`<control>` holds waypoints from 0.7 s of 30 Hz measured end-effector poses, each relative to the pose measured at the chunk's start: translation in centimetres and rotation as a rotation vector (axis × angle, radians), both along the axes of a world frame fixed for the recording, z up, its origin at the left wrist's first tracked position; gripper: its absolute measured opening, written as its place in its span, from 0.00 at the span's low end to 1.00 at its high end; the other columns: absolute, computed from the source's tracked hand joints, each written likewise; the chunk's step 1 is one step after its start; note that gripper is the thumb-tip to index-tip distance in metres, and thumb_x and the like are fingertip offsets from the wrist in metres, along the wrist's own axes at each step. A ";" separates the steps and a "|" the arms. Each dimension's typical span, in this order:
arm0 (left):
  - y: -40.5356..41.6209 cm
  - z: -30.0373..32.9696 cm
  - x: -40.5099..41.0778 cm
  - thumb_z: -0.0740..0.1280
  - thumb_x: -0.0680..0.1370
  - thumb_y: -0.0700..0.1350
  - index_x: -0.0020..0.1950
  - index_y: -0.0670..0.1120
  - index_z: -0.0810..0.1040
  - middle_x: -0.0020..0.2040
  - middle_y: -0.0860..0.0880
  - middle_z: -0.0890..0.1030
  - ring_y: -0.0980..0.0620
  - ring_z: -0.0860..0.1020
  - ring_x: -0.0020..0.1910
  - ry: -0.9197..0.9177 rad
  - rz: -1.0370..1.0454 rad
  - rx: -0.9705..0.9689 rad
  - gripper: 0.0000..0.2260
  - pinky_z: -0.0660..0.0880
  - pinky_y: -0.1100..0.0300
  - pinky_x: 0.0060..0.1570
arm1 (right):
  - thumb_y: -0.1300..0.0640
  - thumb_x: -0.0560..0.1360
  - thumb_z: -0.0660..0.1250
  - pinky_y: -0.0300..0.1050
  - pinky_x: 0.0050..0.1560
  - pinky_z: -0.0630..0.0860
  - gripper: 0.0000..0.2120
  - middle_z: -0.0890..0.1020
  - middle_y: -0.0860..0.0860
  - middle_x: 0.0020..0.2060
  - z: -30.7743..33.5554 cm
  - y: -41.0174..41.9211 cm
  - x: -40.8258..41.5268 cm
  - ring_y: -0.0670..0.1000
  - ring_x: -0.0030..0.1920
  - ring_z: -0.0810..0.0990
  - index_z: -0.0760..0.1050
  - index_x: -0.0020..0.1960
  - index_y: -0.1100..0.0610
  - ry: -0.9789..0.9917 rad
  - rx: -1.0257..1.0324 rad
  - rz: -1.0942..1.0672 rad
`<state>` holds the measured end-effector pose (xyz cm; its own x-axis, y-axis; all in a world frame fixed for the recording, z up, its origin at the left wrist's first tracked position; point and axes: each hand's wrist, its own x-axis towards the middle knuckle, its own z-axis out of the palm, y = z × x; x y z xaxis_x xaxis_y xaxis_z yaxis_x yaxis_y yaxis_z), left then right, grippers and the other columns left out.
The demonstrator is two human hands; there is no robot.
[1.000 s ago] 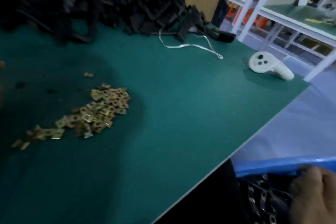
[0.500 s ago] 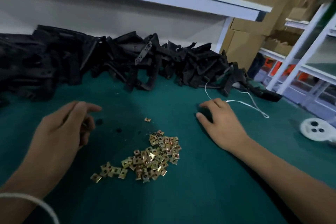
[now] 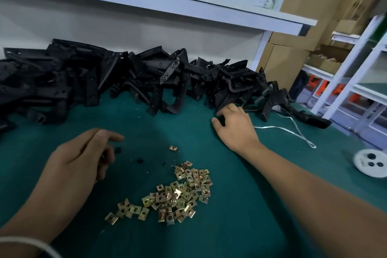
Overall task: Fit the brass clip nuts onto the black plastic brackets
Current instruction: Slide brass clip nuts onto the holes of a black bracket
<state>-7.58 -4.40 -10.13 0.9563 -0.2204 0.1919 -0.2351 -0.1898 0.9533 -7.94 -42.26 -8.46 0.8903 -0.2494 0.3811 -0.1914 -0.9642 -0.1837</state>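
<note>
A long heap of black plastic brackets (image 3: 134, 81) lies along the back of the green table. A loose pile of brass clip nuts (image 3: 180, 192) sits near the front middle, with one stray nut (image 3: 173, 148) behind it. My right hand (image 3: 235, 130) reaches to the right end of the heap; its spread fingertips touch a bracket there (image 3: 232, 98) and the thumb rests on the mat. My left hand (image 3: 83, 157) hovers left of the nuts with loosely curled fingers, and I see nothing held in it.
A white strap (image 3: 291, 131) trails across the green mat (image 3: 219, 226) right of my right hand. A white round controller (image 3: 370, 163) lies at the right edge. A white shelf (image 3: 188, 9) overhangs the heap. Cardboard boxes (image 3: 289, 63) and white racks stand at right.
The view swung from the table's right edge back to the work area. My right hand came up from below the table and reached forward to the bracket heap. My left hand came into view.
</note>
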 end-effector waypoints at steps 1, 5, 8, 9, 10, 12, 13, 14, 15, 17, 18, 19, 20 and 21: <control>-0.1 0.1 -0.2 0.55 0.76 0.77 0.66 0.57 0.79 0.41 0.48 0.80 0.49 0.74 0.28 -0.012 0.006 0.011 0.32 0.69 0.65 0.25 | 0.45 0.83 0.65 0.51 0.69 0.70 0.17 0.78 0.49 0.61 0.1 0.4 -0.6 0.54 0.64 0.74 0.81 0.63 0.56 -0.021 0.008 0.049; -0.6 0.1 -0.8 0.56 0.79 0.71 0.63 0.57 0.81 0.40 0.50 0.80 0.52 0.74 0.30 -0.063 0.019 0.031 0.25 0.72 0.57 0.29 | 0.53 0.82 0.68 0.48 0.63 0.76 0.07 0.79 0.44 0.55 0.6 2.9 -3.8 0.46 0.58 0.78 0.83 0.57 0.52 -0.060 0.123 0.338; -0.9 0.0 -1.0 0.58 0.84 0.62 0.60 0.57 0.83 0.39 0.50 0.79 0.53 0.74 0.30 -0.064 0.021 0.025 0.17 0.73 0.53 0.33 | 0.60 0.83 0.66 0.43 0.63 0.76 0.09 0.81 0.41 0.55 0.7 4.6 -5.8 0.44 0.59 0.80 0.83 0.58 0.51 -0.056 0.225 0.603; -1.0 0.0 -1.0 0.58 0.85 0.60 0.59 0.57 0.83 0.38 0.50 0.79 0.53 0.74 0.30 -0.060 0.023 0.018 0.16 0.73 0.52 0.33 | 0.62 0.83 0.65 0.42 0.63 0.75 0.10 0.81 0.42 0.56 0.7 5.0 -6.2 0.45 0.60 0.80 0.82 0.59 0.51 -0.074 0.252 0.657; -1.1 0.1 -1.1 0.58 0.85 0.58 0.59 0.56 0.83 0.38 0.50 0.79 0.53 0.74 0.31 -0.054 0.025 0.015 0.15 0.72 0.51 0.34 | 0.64 0.82 0.65 0.41 0.63 0.75 0.12 0.80 0.43 0.58 0.8 5.2 -6.3 0.47 0.60 0.80 0.81 0.61 0.52 -0.126 0.264 0.676; -1.3 0.3 -1.2 0.59 0.85 0.57 0.58 0.56 0.83 0.38 0.50 0.79 0.52 0.74 0.30 -0.048 0.033 0.018 0.14 0.72 0.51 0.34 | 0.69 0.80 0.63 0.43 0.60 0.75 0.16 0.77 0.46 0.58 0.8 4.9 -5.9 0.48 0.58 0.78 0.79 0.63 0.54 -0.281 0.283 0.566; -1.4 0.3 -1.2 0.59 0.86 0.56 0.57 0.56 0.84 0.38 0.49 0.79 0.52 0.74 0.30 -0.051 0.038 0.020 0.13 0.71 0.52 0.34 | 0.70 0.79 0.63 0.45 0.60 0.76 0.19 0.76 0.47 0.59 0.8 4.5 -5.6 0.47 0.58 0.77 0.78 0.65 0.54 -0.330 0.282 0.434; -1.5 0.4 -1.3 0.59 0.86 0.55 0.56 0.56 0.84 0.37 0.49 0.79 0.52 0.74 0.30 -0.058 0.041 0.020 0.13 0.71 0.53 0.34 | 0.71 0.78 0.62 0.48 0.63 0.75 0.22 0.74 0.47 0.61 0.7 4.2 -5.2 0.49 0.61 0.75 0.77 0.68 0.54 -0.330 0.270 0.288; -1.6 0.4 -1.3 0.59 0.86 0.54 0.55 0.56 0.84 0.37 0.49 0.79 0.52 0.74 0.30 -0.065 0.045 0.020 0.13 0.71 0.54 0.35 | 0.71 0.77 0.63 0.50 0.67 0.73 0.25 0.73 0.48 0.64 0.6 4.0 -4.8 0.50 0.65 0.72 0.74 0.72 0.54 -0.285 0.243 0.175; -1.6 0.5 -1.5 0.59 0.86 0.53 0.54 0.57 0.84 0.37 0.49 0.79 0.52 0.73 0.30 -0.075 0.048 0.029 0.13 0.71 0.54 0.34 | 0.69 0.78 0.65 0.51 0.73 0.69 0.29 0.72 0.50 0.68 0.3 3.7 -4.3 0.53 0.69 0.68 0.71 0.76 0.52 -0.165 0.144 0.121; -1.7 0.6 -1.6 0.59 0.86 0.53 0.53 0.57 0.84 0.37 0.49 0.79 0.52 0.73 0.30 -0.078 0.046 0.035 0.13 0.71 0.55 0.34 | 0.66 0.78 0.66 0.51 0.73 0.68 0.28 0.73 0.50 0.69 0.2 3.8 -4.0 0.54 0.69 0.68 0.70 0.77 0.51 -0.120 0.091 0.142; -1.7 0.8 -1.7 0.59 0.86 0.52 0.53 0.57 0.84 0.37 0.49 0.79 0.52 0.74 0.30 -0.082 0.043 0.043 0.13 0.72 0.56 0.33 | 0.63 0.79 0.67 0.52 0.72 0.69 0.26 0.75 0.50 0.68 0.1 3.8 -3.7 0.54 0.69 0.70 0.72 0.76 0.50 -0.092 0.045 0.163; -1.7 0.9 -1.8 0.59 0.86 0.52 0.53 0.57 0.83 0.38 0.49 0.79 0.52 0.74 0.30 -0.086 0.040 0.048 0.13 0.72 0.57 0.32 | 0.61 0.79 0.69 0.53 0.70 0.71 0.24 0.76 0.50 0.66 0.2 4.0 -3.4 0.55 0.67 0.72 0.74 0.74 0.50 -0.089 0.008 0.168; -1.8 1.0 -2.0 0.59 0.86 0.51 0.53 0.57 0.83 0.38 0.49 0.79 0.52 0.74 0.30 -0.088 0.039 0.051 0.13 0.72 0.58 0.32 | 0.60 0.79 0.70 0.53 0.68 0.73 0.20 0.78 0.50 0.63 0.3 4.2 -3.1 0.55 0.66 0.74 0.76 0.70 0.50 -0.110 -0.015 0.159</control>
